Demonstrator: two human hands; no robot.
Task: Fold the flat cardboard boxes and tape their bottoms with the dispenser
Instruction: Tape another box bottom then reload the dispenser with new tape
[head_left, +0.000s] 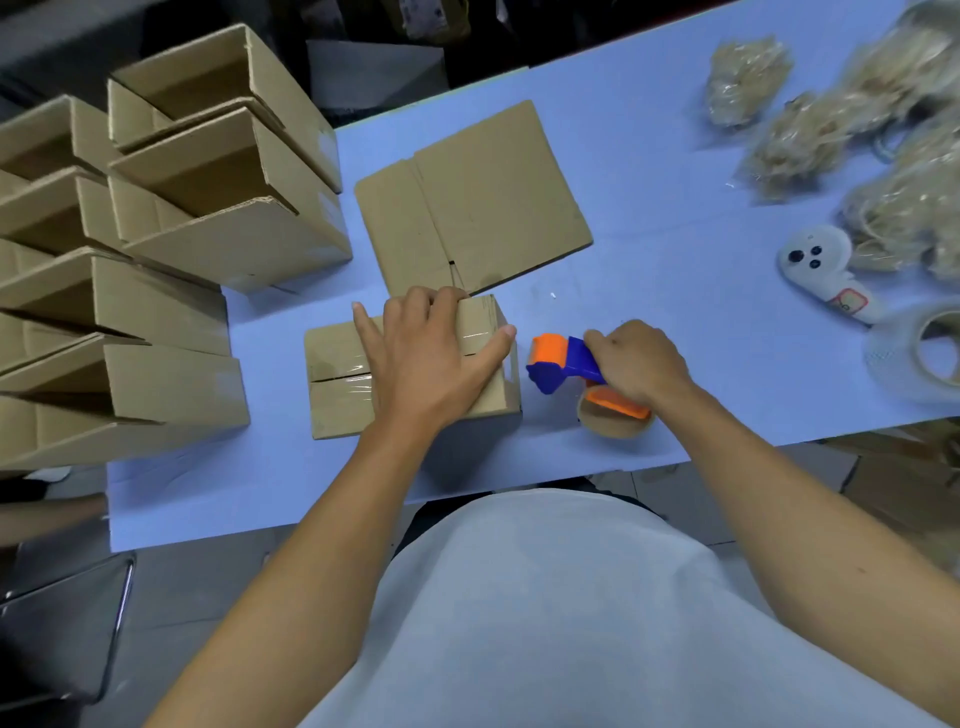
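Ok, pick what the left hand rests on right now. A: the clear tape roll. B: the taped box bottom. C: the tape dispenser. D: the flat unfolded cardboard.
B: the left hand lies spread over the taped box, while the right hand holds the tape dispenser beside it.

Pale blue table (649, 171) under even light, grey tiled floor (208, 587) beneath, dark metal-framed chair (62, 639) at lower left, dim clutter beyond the far edge.

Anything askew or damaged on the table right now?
Nothing damaged. The flat cardboard lies skewed to the table edge, and the tape on the box under the left hand looks wrinkled. Right hand holds the dispenser.
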